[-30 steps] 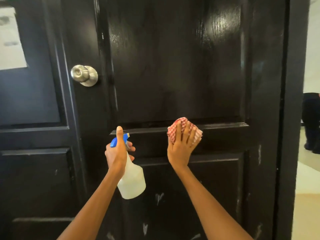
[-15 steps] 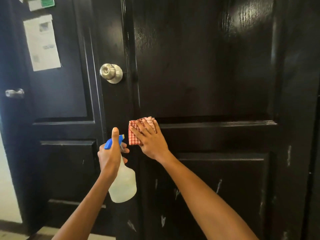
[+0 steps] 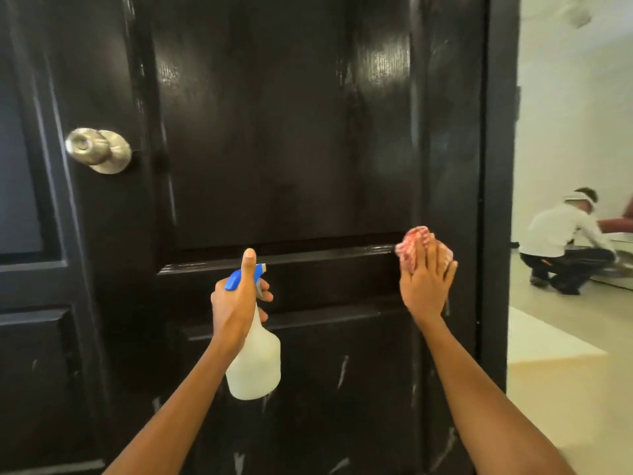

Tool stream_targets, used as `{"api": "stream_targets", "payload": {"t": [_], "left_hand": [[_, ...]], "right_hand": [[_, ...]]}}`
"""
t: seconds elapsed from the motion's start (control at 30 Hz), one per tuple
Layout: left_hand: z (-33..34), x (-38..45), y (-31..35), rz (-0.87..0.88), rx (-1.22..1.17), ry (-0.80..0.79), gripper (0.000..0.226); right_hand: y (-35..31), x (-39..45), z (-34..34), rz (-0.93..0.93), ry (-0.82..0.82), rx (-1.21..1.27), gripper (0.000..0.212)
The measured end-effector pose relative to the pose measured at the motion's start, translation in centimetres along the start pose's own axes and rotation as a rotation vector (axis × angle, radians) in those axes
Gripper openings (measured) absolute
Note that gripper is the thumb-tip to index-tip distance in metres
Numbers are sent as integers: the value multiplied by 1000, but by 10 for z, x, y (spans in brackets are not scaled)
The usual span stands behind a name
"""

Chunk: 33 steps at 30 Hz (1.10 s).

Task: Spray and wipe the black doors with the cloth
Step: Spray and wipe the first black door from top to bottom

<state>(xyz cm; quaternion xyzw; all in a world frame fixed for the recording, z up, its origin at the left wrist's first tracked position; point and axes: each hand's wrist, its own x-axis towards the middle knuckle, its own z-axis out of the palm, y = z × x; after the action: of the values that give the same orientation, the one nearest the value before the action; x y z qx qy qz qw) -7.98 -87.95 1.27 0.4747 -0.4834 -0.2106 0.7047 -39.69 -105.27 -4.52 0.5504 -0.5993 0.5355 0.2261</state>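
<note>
A glossy black panelled door (image 3: 284, 142) fills most of the view. My right hand (image 3: 426, 286) presses a red-and-white checked cloth (image 3: 416, 246) flat against the door at the right end of the middle rail, fingers straight. My left hand (image 3: 236, 299) grips the neck of a white spray bottle (image 3: 255, 365) with a blue trigger head, thumb up, held just in front of the door's middle rail. The lower panel shows pale scuff marks.
A silver round knob (image 3: 97, 150) sticks out at the left of the door. A second black door (image 3: 30, 207) stands further left. Past the black door frame (image 3: 496, 200) on the right, a person (image 3: 565, 241) crouches on a pale floor.
My right hand has slid the cloth along the middle rail from its left end to its right end. The view has swung right, and the left hand still holds the bottle.
</note>
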Motion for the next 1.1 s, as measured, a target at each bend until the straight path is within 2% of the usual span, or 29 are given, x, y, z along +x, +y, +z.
{"api": "stream_targets", "payload": {"t": [0.07,0.17,0.23,0.3,0.4,0.5,0.57,0.63,0.73,0.83,0.93,1.1], "left_hand": [[19,-3,3,7,-2,-38,59],[51,-5,6,20,4,-85,64],[71,-5,6,27,-4,-116,65],[90,-5,8,34,-14,-146,64],[116,-4,14,45,-11,-184,68],[139,-1,21,80,-1,-218,70],[154,3,29,92,-2,-238,70],[168,8,35,111,-3,-265,70],[189,14,45,132,-3,-292,72],[209,16,49,126,-41,-295,71],[227,16,45,104,-77,-293,70],[234,10,34,89,-60,-318,71]], "right_hand": [[10,21,-8,217,-28,60,69],[15,64,-18,273,-13,146,68],[7,75,-16,191,29,67,66],[6,61,-4,24,77,-3,61],[19,6,11,-200,-27,12,70],[32,6,18,-164,-39,62,72],[20,33,12,-91,2,100,78],[8,66,1,-101,38,128,88],[-1,129,-19,-142,17,95,83],[-14,198,-42,-16,-9,116,75],[-21,221,-45,109,78,211,75],[21,137,-11,391,184,316,72]]}}
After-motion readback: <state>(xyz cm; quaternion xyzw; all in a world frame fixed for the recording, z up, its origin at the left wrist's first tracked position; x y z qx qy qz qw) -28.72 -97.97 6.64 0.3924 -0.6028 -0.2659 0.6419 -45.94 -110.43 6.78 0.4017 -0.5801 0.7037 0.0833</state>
